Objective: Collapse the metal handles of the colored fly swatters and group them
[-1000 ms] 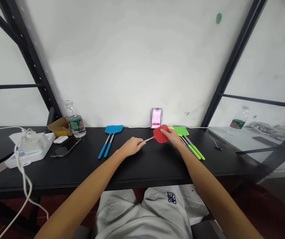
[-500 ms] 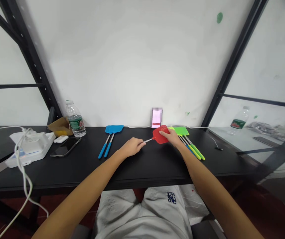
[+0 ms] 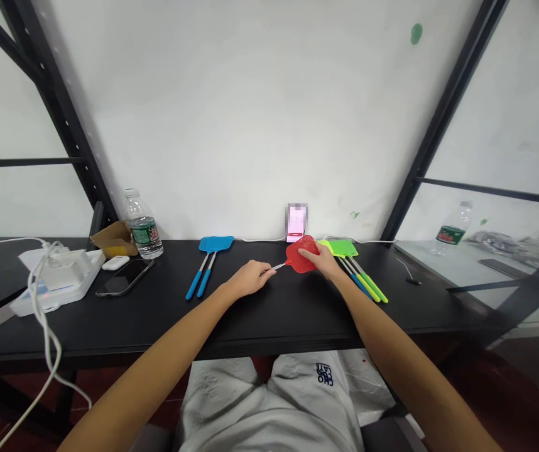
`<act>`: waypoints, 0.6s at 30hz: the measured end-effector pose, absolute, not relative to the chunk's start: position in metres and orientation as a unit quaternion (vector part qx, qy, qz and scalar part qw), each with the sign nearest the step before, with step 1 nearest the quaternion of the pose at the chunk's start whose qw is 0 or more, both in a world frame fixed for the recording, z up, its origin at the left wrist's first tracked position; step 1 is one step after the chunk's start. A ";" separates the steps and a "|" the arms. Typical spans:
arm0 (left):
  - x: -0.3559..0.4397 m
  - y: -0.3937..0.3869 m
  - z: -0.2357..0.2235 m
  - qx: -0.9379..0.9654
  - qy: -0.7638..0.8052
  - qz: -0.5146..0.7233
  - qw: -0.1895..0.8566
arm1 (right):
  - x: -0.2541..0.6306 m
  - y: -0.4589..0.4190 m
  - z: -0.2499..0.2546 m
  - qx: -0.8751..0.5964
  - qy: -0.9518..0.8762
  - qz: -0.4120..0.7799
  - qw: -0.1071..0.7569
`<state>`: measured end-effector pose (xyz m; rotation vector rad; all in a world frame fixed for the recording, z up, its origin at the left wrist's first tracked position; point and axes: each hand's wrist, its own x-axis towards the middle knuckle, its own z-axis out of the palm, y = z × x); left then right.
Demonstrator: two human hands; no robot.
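My left hand (image 3: 248, 278) grips the thin metal handle of a red plastic fly swatter (image 3: 301, 254) just below the mesh head. My right hand (image 3: 322, 261) lies over the right side of that red head, with its fingers on the mesh, and seems to hold it. Part of the head is hidden under those fingers. Left of my hands lie a pair of blue fly swatters (image 3: 215, 245) with blue grips. To the right, close to my right hand, several green and yellow fly swatters (image 3: 342, 248) lie overlapping.
A phone (image 3: 296, 225) with a blurred screen stands against the wall behind my hands. At the left of the black table (image 3: 279, 320) are a water bottle (image 3: 143, 229), a smartphone (image 3: 123, 277), an earbud case (image 3: 115, 263), a cardboard piece (image 3: 114, 238), and a white power strip (image 3: 57, 285) with cables.
The red swatter head has shifted slightly left and turned a little, with my right hand moving along with it. My left hand has stayed nearly still.
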<state>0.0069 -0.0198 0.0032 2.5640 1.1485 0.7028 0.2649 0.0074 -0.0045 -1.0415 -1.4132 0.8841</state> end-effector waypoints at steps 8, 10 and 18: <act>0.007 -0.017 0.006 0.872 0.388 0.244 0.172 | 0.261 0.007 -0.003 -0.476 -0.615 0.320 0.541; 0.009 -0.017 0.006 0.867 0.401 0.250 0.156 | 0.262 0.011 -0.005 -0.509 -0.617 0.261 0.541; -0.001 -0.005 0.013 0.770 0.559 0.307 0.014 | 0.289 0.022 -0.004 -0.709 -0.572 0.019 0.412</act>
